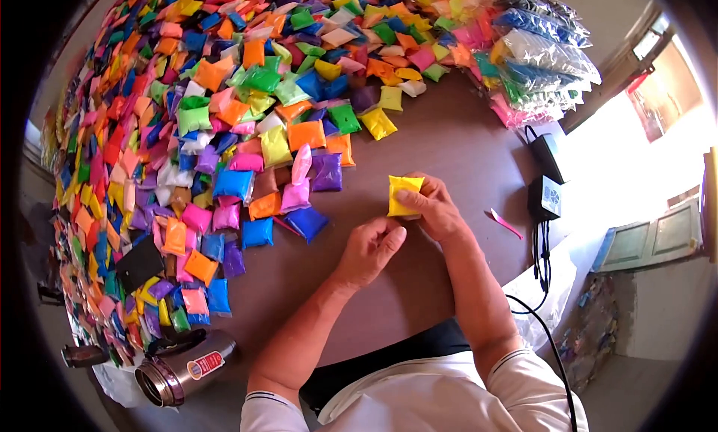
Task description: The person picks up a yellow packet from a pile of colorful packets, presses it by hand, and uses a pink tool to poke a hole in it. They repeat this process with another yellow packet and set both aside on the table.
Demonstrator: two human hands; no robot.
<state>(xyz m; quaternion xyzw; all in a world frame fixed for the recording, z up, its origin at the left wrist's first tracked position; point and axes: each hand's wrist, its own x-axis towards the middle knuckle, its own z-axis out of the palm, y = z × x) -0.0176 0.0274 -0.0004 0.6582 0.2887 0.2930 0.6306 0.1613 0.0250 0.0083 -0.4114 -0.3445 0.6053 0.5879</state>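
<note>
Brown table [449, 155] bears a large pile of coloured packets [224, 118], judged already done; just right of that pile the right hand [437, 211] pinches one yellow packet [402, 189], seemingly unfinished, the left hand [370, 249] loosely curled and empty beside it.

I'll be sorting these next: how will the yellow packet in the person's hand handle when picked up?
Probably soft, not stiff: the yellow packet looks plump and creased under the right hand. Likely light, since fingertips alone pinch it. Its plastic-looking film may be a bit slippery; flat and pillow-like, it should not roll.
</note>
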